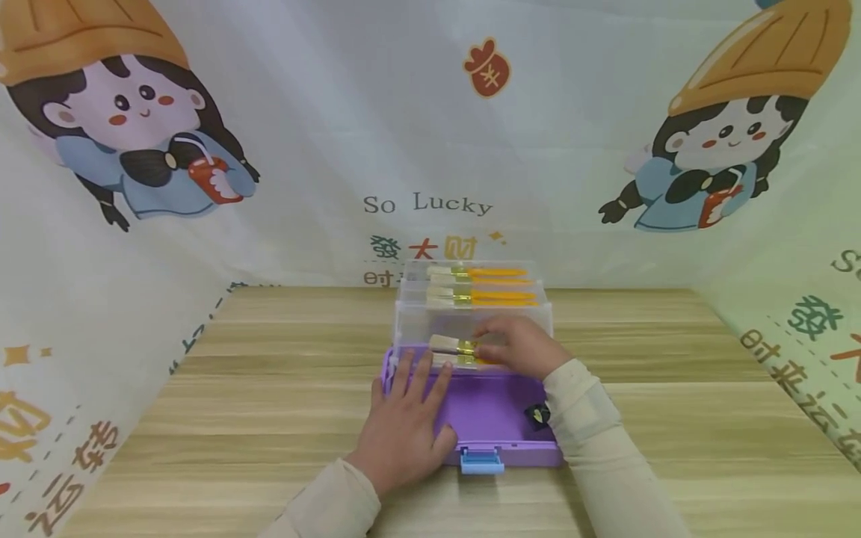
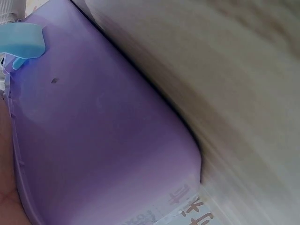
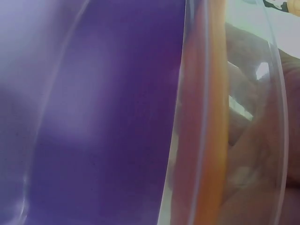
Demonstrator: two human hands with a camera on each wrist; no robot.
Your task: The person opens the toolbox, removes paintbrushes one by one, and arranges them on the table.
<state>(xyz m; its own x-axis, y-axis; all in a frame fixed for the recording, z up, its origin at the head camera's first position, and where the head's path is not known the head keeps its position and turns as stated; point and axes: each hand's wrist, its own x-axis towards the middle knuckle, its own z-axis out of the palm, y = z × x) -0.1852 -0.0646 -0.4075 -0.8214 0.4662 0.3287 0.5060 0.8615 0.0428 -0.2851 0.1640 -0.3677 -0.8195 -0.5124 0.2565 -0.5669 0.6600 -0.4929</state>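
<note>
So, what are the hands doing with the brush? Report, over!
Right hand gripping a paintbrush at the front clear tray. Left hand spread on the purple case. Nothing seems to block the brush.

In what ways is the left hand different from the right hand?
The left hand spreads its fingers; the right hand bends its fingers. The left hand lies over the purple box's left side, while the right hand is farther from the body, at a brush. Light sleeves end at both wrists.

The right hand [image 1: 519,347] hides the handle end of the nearest brush [image 1: 444,344], its sleeve [image 1: 592,418] covers part of the purple case [image 1: 484,409], and the dark scrap [image 1: 534,419] beside that is too small to identify.
</note>
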